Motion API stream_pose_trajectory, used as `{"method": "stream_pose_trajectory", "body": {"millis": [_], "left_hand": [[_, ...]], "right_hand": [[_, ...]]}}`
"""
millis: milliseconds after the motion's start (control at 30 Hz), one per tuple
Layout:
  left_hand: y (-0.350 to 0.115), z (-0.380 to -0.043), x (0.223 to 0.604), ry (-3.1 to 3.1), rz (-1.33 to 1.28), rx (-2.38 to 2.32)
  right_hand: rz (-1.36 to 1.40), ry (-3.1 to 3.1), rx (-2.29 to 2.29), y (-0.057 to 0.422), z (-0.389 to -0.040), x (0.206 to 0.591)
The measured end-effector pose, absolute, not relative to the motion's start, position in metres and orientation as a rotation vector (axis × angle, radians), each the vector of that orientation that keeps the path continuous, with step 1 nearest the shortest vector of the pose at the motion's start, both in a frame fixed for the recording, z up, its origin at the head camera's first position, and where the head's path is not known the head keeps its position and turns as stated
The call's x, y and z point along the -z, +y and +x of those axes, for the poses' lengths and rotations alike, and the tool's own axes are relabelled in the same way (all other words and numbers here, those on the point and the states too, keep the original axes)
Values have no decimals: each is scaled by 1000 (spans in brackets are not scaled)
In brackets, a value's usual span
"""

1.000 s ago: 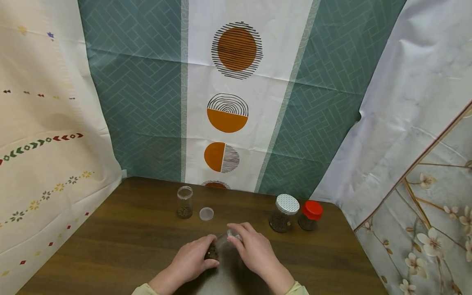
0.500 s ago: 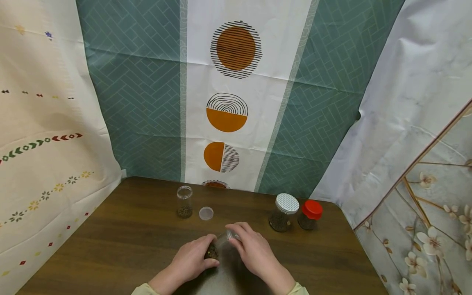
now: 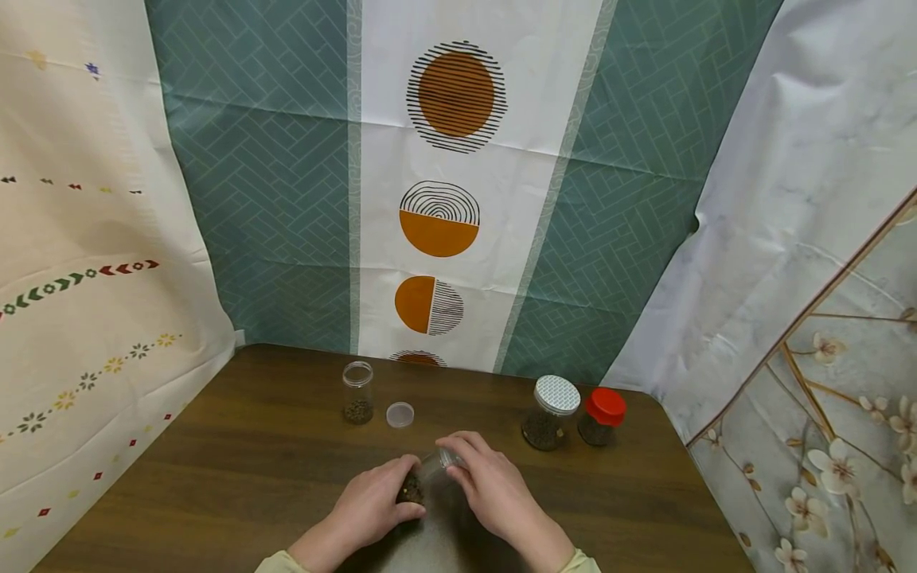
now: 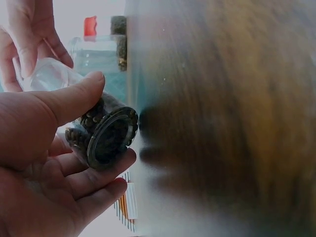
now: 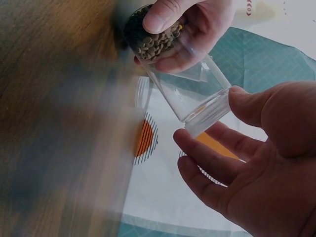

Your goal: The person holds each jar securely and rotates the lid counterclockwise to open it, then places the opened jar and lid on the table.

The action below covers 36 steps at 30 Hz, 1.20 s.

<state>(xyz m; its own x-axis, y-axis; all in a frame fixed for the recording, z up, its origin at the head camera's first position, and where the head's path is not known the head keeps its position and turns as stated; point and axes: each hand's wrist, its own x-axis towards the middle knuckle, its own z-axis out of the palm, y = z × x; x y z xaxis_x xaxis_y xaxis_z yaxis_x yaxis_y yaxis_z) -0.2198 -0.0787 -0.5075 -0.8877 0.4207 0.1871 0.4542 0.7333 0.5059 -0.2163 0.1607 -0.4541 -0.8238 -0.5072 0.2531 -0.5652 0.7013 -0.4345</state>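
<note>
Fingers of left hand (image 3: 372, 501): they are grasping the lower part of the jar (image 3: 432, 468), with the thumb on one side and other fingers on the opposite side.
Fingers of right hand (image 3: 497, 489): they are grasping the lid (image 5: 208, 116) at the mouth of this jar, between thumb and fingertips.
Jar between the fingers: it is tilted, the base in the left fingers, the lid end higher and in the right fingers. Whether the base touches the table (image 3: 215, 461), I cannot tell.
Inside this jar: brown grains (image 5: 155, 47), gathered at the base, close to the left thumb.
Open jar (image 3: 357, 387): upright, beyond the left fingers, with a low layer of similar grains at its bottom.
Loose lid (image 3: 400, 415): flat, just to the right of the open jar, beyond the left fingertips.
White-topped jar (image 3: 548, 430): upright, to the right of the right fingers and beyond them, with dark contents.
Red-topped jar (image 3: 596, 432): beside the white-topped one, farther from the right fingers, also with dark contents.
Against one second earlier: right fingers have shifted slightly toward the left hand; left fingers keep the same grip; the standing jars and loose lid have remained in their places.
</note>
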Motion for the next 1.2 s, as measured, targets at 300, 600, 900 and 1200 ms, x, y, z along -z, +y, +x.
{"method": "stream_pose_trajectory", "body": {"millis": [300,600,900,1200], "left_hand": [[-79,-219,505,-2863,-722,870],[-79,-219,506,-2866,-714,867],[-79,-219,506,-2873,-715,874],[-80,-219,507,-2876,-721,864]], "right_hand": [[912,-2791,-765,161,-217,453],[960,-2779,-777,162,-217,453],[863,-2771,-816,160,-220,452],[703,-2851,-724,155,-222,445]]}}
